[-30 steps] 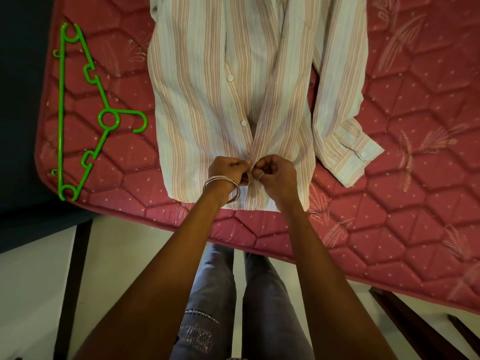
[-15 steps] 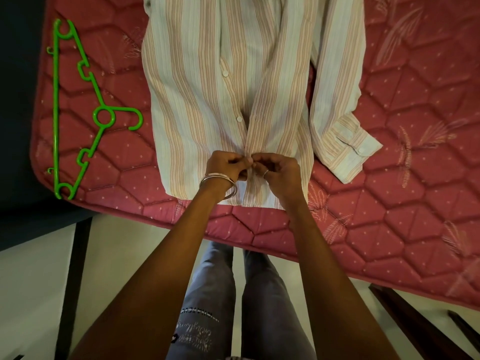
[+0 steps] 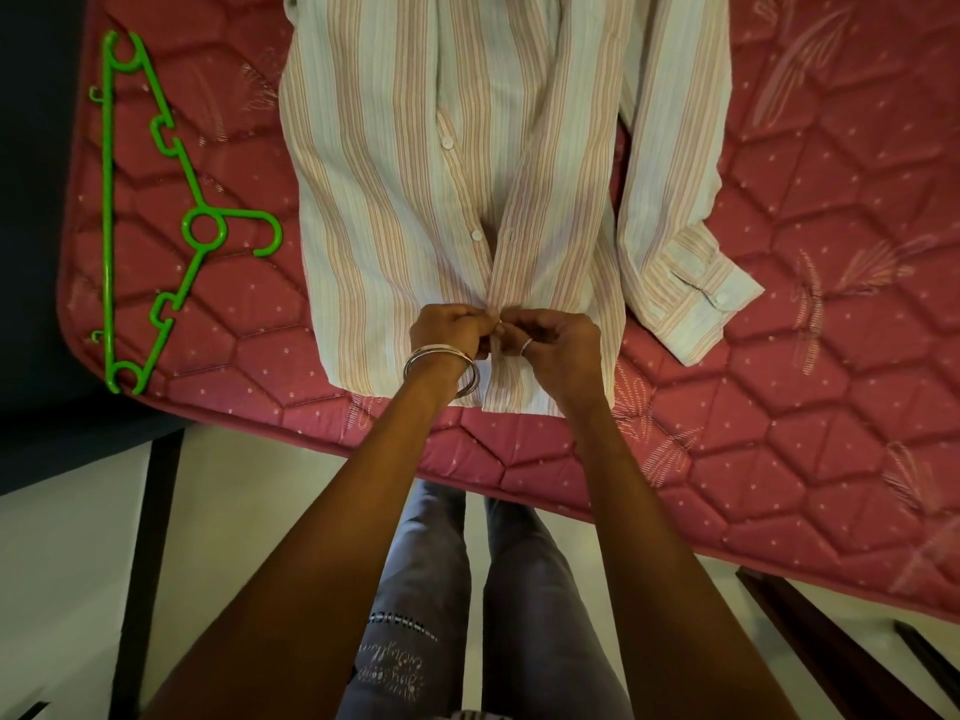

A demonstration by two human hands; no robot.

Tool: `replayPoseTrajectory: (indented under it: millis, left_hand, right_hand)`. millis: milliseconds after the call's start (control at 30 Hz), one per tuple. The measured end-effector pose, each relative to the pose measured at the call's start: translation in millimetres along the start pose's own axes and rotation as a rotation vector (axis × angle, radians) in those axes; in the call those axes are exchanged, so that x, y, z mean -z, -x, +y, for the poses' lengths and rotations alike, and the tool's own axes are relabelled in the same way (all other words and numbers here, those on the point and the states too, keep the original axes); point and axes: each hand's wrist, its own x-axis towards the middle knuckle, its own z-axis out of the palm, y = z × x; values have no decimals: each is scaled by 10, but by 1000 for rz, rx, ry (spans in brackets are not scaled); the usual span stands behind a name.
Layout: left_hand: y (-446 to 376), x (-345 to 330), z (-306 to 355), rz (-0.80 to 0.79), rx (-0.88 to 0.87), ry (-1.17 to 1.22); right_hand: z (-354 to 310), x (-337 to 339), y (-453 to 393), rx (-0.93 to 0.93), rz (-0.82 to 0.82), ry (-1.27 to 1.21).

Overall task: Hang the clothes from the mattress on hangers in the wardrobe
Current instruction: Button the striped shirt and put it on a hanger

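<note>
mattress (image 3: pixel 779 356) under both hands, pink quilted | striped shirt (image 3: pixel 395 189) flat on it, stretching away from the hands | green hanger (image 3: pixel 156 220) well left of them, unused | left hand (image 3: pixel 449 332), right hand (image 3: pixel 558 345) together, pinching the placket near the hem | risk: button slips its hole, fabric bunches.

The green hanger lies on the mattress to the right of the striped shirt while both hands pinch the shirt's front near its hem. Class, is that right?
Not quite. In the head view the green hanger lies on the mattress to the left of the striped shirt, not the right. The rest holds: the left hand and right hand both pinch the shirt's front near its hem.
</note>
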Motion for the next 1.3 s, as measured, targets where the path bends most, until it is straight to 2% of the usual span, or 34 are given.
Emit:
replayPoseTrajectory:
  millis: [233,433,500,600,667,767,833,900,1000,1067,1100,1133,1200,1233,1300]
  left_hand:
    - [-52,-105,3,2,-6,-169]
    - [-101,-166,26,-32,302,38]
    - [-35,-189,45,-26,228,-51]
    - [112,-187,10,-34,-80,-272]
    - [168,-166,-73,14,-222,-331]
    - [165,-138,-138,110,-294,-320]
    - [176,-136,-115,137,-303,-308]
    - [150,-139,-96,80,-237,-293]
    - [70,-108,-59,-75,-74,-181]
    - [47,-68,-14,-92,-33,-286]
    - [32,-42,38,-44,-63,-418]
    - [23,-14,84,72,-123,-545]
    - [-6,42,195,309,-356,-571]
    - [-66,70,270,366,-513,-526]
    - [-202,60,402,365,-718,-530]
  right_hand:
    - [-31,-28,-11,-20,50,-35]
    - [24,-101,40,82,112,155]
    - [-8,-104,45,-7,101,102]
    - [-153,-100,-24,-367,51,-239]
    - [-238,-63,-94,-492,-39,-291]
    - [-269,3,-153,-431,-199,-77]
    - [-267,9,-159,-342,-264,163]
    - [-267,0,-150,-236,-229,356]
    - [-244,-12,-169,-161,-158,389]
    - [-249,-21,-188,-114,-134,485]
    - [-269,-18,-212,-70,-62,549]
    - [-295,-10,-242,-18,45,586]
    - [-405,27,-329,86,248,518]
    - [-468,13,-413,113,282,456]
    - [-561,-53,-581,119,216,435]
